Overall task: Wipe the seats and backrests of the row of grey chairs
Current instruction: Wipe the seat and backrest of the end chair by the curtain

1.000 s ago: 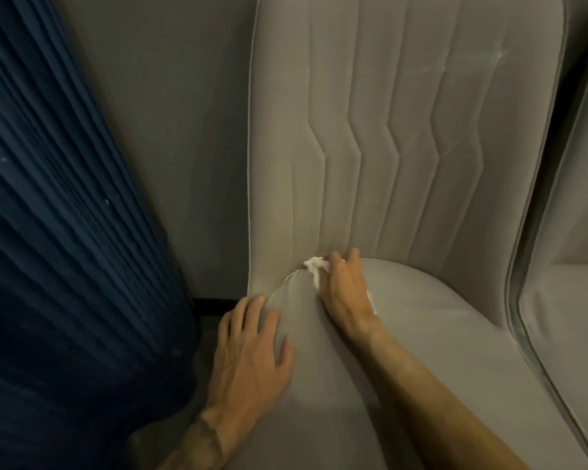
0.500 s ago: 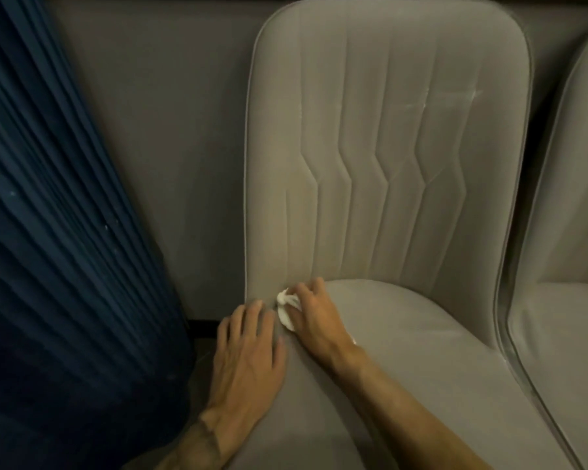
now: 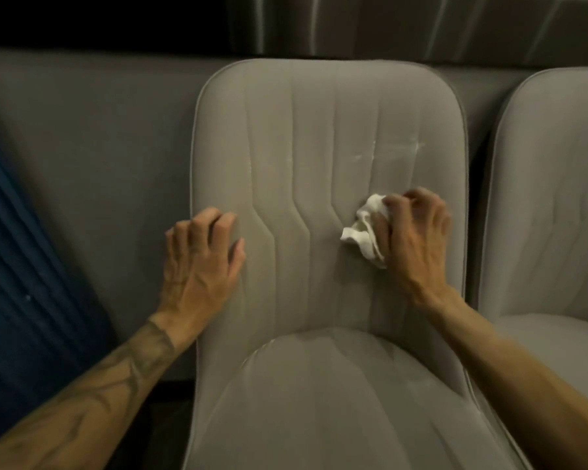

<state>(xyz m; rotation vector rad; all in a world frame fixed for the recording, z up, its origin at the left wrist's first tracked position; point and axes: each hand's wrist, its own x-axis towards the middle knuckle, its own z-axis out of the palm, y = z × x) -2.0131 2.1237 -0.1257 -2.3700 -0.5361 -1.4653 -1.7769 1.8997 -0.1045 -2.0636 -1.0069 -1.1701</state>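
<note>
A grey padded chair fills the middle of the view, its stitched backrest (image 3: 313, 157) upright and its seat (image 3: 326, 401) below. My right hand (image 3: 411, 239) grips a crumpled white cloth (image 3: 365, 230) and presses it against the right half of the backrest. My left hand (image 3: 201, 262) rests on the backrest's left edge, fingers bent over the piping and holding nothing. Faint pale streaks (image 3: 387, 152) show on the upper right of the backrest.
A second grey chair (image 3: 554, 205) stands close on the right, only a narrow gap between them. A dark blue pleated curtain (image 3: 21, 300) hangs at the left. A grey wall (image 3: 92, 157) runs behind the chairs.
Both hands have come up from the seat's rear left corner to the backrest. The right hand carried the cloth up and to the right; the left moved to the backrest's left edge.
</note>
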